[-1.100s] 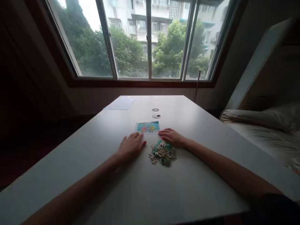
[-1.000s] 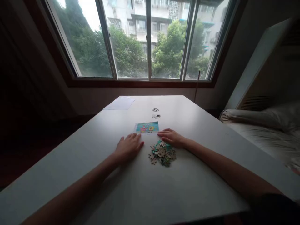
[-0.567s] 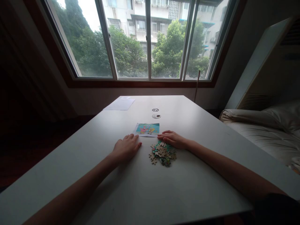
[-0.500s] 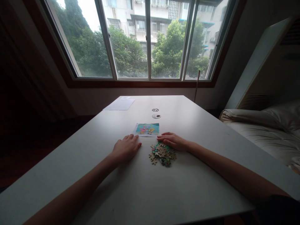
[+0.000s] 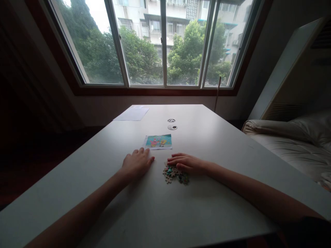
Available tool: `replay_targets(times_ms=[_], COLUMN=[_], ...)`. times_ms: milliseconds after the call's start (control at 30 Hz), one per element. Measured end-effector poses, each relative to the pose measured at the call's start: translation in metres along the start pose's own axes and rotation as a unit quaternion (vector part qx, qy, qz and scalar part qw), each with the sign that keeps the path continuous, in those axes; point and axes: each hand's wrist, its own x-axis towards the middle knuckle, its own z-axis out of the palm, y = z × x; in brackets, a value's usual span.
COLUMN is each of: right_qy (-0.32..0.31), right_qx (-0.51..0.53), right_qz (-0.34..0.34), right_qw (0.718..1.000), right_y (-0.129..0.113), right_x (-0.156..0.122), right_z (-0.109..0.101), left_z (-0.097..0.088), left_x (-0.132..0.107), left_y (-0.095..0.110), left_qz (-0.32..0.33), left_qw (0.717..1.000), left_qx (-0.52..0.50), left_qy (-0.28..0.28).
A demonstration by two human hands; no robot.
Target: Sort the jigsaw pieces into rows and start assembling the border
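A small heap of jigsaw puzzle pieces [image 5: 169,174] lies on the white table [image 5: 207,213], some with plain brown backs up and some with green printed faces. Over the heap's upper right part rests my right hand [image 5: 190,162], its fingers stretched out to the left and hiding some pieces. My left hand [image 5: 137,162] lies flat with fingers apart, left of the heap, its fingertips at the lower left edge of a picture card [image 5: 159,142]. The card shows a pink and a yellow cartoon figure on blue-green.
Two round grommets [image 5: 172,127] are set in the table beyond the card. Sheets of paper [image 5: 131,114] lie at the far left corner. A pale sofa [image 5: 289,137] stands to the right, and a wide window [image 5: 162,44] is ahead.
The picture card has shifted slightly left. My right hand has moved down and left onto the puzzle pieces, covering more of them. My left hand has barely moved.
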Motion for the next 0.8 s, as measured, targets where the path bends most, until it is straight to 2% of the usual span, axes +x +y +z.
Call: replay_targets(times_ms=[200, 367, 467, 667, 800], right_qy=[0.013, 0.082, 0.105, 0.110, 0.129], right_qx=[0.015, 0.065, 0.055, 0.026, 0.020], right_qz=[-0.004, 0.013, 0.033, 0.012, 0.012], right_qw=[1.000, 0.994, 0.992, 0.994, 0.991], right_y=[0.001, 0.012, 0.022, 0.036, 0.040], right_x=[0.001, 0.000, -0.004, -0.011, -0.011], right_z=[0.001, 0.000, -0.004, -0.010, -0.012], left_z=[0.008, 0.009, 0.007, 0.006, 0.007], left_x=[0.005, 0.006, 0.006, 0.005, 0.004], left_y=[0.001, 0.000, 0.000, 0.000, 0.000], left_qz=[-0.006, -0.014, -0.020, -0.025, -0.014], left_qw=[1.000, 1.000, 1.000, 0.999, 0.998], left_qx=[-0.001, -0.003, -0.007, -0.016, -0.013], left_qy=[0.028, 0.020, 0.013, 0.015, 0.052])
